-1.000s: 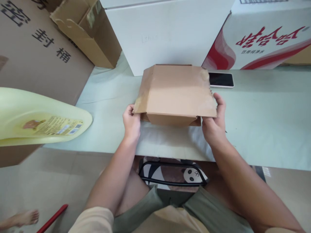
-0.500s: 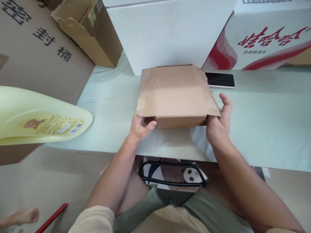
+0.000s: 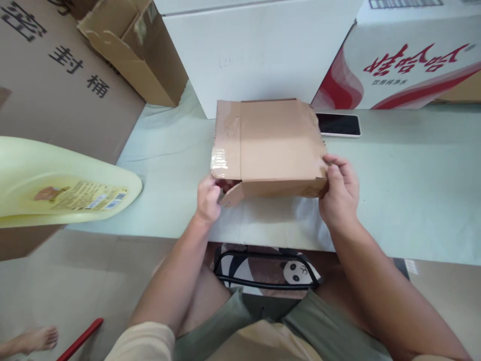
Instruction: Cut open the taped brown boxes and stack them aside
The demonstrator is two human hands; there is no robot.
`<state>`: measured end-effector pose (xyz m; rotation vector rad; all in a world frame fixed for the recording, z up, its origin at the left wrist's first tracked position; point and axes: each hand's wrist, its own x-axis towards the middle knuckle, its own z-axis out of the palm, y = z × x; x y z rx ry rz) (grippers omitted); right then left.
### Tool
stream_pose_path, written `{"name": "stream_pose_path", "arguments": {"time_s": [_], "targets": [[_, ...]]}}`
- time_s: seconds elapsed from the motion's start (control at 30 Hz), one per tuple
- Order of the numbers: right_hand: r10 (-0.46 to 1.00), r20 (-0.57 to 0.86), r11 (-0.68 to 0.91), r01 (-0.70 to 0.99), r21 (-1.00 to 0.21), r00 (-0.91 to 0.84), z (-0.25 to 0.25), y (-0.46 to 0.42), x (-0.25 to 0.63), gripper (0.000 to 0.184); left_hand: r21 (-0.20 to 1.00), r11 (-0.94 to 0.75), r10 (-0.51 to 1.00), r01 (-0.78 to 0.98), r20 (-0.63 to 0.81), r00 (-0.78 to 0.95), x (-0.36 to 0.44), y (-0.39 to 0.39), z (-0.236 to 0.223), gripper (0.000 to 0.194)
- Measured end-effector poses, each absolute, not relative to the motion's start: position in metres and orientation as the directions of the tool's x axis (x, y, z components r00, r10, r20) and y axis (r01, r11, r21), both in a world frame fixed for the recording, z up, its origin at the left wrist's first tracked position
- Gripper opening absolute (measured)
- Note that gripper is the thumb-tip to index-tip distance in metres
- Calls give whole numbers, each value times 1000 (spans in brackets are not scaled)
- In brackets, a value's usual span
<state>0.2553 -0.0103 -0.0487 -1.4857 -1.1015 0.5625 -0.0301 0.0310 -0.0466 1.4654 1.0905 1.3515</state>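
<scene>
A brown cardboard box [image 3: 278, 140] lies on the pale green table cover, its front wall facing me and a taped flap sticking out on its left side. My left hand [image 3: 209, 200] is closed at the front left corner, by a small bent flap [image 3: 232, 194]; some of its fingers are hidden under the side flap. At the front right corner my right hand [image 3: 340, 193] pinches the box edge, thumb and fingers closed on the cardboard. The inside of the box is mostly hidden.
Behind the box stand a white carton [image 3: 259, 55] and a red-and-white carton [image 3: 406, 75]. A phone [image 3: 339, 125] lies to the right. A yellow bottle [image 3: 75, 185], a large brown carton [image 3: 63, 95] and an open cardboard box [image 3: 150, 60] are on the left. Another person's foot [image 3: 39, 338] shows below.
The right side flap has been folded down and my right fingers have closed on that corner. My left hand has moved slightly left, and a small front flap now juts out beside it.
</scene>
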Motion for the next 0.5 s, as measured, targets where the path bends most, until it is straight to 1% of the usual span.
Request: {"name": "stream_pose_path", "arguments": {"time_s": [0.03,0.07,0.17,0.2,0.27,0.3,0.33,0.4,0.5], "targets": [[864,186,66,261,-963,468,-47,-9,254,30,961,-276,961,33,275,30,-32,32,-47,56],[867,133,39,199,-979,480,-46,-8,253,27,959,-280,960,47,280,15,-35,34,-47,52],[882,6,-34,75,-997,471,-45,-5,255,26,951,-222,970,216,238,-47,-46,49,-51,32],[885,-15,-43,50,-998,465,-44,-5,256,27,950,-183,977,255,204,-58,-51,56,-53,36],[890,-49,-52,-6,-999,454,-42,-5,258,30,939,-137,983,314,168,-74,-61,67,-58,59],[894,-70,-59,-39,-997,443,-39,-6,258,31,928,-142,985,345,168,-47,-66,70,-60,69],[900,-91,-68,-69,-995,427,-37,-6,259,33,925,-159,984,346,175,-16,-69,73,-62,75],[915,-120,-82,-113,-990,386,-31,-8,259,36,936,-185,982,298,190,11,-72,74,-62,75],[931,-146,-95,-163,-982,334,-24,-10,258,40,961,-186,981,203,194,-17,-71,73,-57,58]]}}
